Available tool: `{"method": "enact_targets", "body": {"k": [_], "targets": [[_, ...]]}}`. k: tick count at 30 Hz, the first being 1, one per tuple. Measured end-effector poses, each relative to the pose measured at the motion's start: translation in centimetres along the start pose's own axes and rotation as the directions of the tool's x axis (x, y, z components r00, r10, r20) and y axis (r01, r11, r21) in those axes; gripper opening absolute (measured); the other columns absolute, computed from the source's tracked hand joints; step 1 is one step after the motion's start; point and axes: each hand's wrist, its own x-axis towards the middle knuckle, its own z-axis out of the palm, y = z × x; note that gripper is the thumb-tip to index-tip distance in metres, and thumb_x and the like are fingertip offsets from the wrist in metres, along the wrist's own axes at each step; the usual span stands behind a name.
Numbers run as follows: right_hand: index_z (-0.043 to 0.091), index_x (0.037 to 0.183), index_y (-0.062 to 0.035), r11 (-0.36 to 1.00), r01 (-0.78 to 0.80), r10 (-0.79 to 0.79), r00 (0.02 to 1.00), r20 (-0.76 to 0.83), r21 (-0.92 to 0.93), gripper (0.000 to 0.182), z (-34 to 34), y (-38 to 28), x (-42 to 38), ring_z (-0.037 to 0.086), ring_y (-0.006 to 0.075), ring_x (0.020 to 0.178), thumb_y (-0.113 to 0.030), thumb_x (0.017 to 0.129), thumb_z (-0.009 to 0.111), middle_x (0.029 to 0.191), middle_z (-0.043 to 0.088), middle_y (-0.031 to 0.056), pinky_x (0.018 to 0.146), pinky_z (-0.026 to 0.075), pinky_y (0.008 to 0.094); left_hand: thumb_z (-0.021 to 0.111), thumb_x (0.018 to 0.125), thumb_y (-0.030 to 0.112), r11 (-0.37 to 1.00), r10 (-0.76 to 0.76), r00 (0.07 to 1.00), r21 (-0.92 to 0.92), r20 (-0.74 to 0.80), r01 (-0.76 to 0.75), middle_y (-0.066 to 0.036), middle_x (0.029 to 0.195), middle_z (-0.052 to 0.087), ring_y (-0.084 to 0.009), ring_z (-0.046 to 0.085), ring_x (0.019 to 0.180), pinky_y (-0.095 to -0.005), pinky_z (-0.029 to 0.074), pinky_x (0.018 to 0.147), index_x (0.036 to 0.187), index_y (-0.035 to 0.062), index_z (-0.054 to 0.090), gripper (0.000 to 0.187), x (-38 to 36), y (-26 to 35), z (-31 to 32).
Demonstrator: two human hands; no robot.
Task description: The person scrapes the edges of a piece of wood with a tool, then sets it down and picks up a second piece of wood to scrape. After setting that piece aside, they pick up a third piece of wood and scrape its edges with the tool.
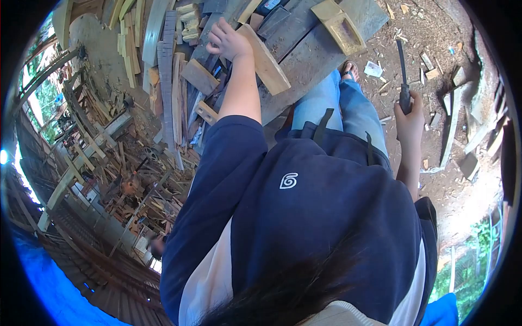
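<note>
At the upper left, my left hand (225, 41) is raised over the wood-strewn bench, its fingers bent but apart, with nothing visible in them. Right beside its wrist lies a pale wooden board (265, 61). My right hand (410, 115), out at the right over the ground, is wrapped round the dark handle of a long, thin metal tool (402, 61). The tool's shaft points away from me. A hollowed wooden block (345, 33) rests on the grey bench boards (310, 57), between the two hands.
Wood offcuts (200, 77) and long planks (166, 70) crowd the left side. Below the bench, my sandalled foot (349, 70) stands on dirt ground with scraps and a white piece of litter (373, 69). A blurred person's head (157, 247) shows at the lower left.
</note>
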Motion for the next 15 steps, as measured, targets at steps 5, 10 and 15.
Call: {"method": "enact_targets", "body": {"k": [5, 10, 15], "targets": [[0.057, 0.132, -0.0081, 0.995, 0.104, -0.104, 0.994, -0.039, -0.007, 0.048, 1.4, 0.2, 0.4, 0.066, 0.0223, 0.073, -0.015, 0.086, 0.073, 0.084, 0.067, 0.0124, 0.068, 0.051, 0.0366, 0.064, 0.082, 0.0, 0.992, 0.069, 0.998, -0.102, -0.01, -0.07, -0.008, 0.134, 0.052, -0.0262, 0.046, 0.126, -0.05, 0.026, 0.102, 0.133, 0.014, 0.054, 0.054, -0.1, -0.3, 0.1], [0.057, 0.131, -0.0086, 0.995, 0.096, -0.096, 0.995, 0.007, 0.04, 0.048, 1.9, -1.3, 0.1, 0.067, 0.0243, 0.075, -0.015, 0.086, 0.072, 0.084, 0.067, 0.0135, 0.069, 0.052, 0.0374, 0.063, 0.083, 0.001, 0.955, 0.011, 1.0, -0.297, -0.001, -0.011, -0.01, 0.134, 0.052, -0.0299, 0.044, 0.13, -0.0519, 0.026, 0.104, 0.133, 0.0124, 0.054, 0.052, -3.1, -0.2, -3.0], [0.056, 0.127, -0.0035, 0.99, 0.115, -0.121, 0.99, 0.074, 0.083, 0.044, 2.2, -4.0, -0.6, 0.072, 0.0311, 0.078, -0.014, 0.087, 0.07, 0.089, 0.071, 0.0196, 0.071, 0.054, 0.0412, 0.068, 0.087, 0.013, 0.698, -0.243, 0.93, -0.617, 0.275, 0.364, -0.021, 0.134, 0.049, -0.04, 0.043, 0.13, -0.0568, 0.031, 0.108, 0.139, 0.0041, 0.042, 0.058, -6.8, -1.8, -3.8]]}}
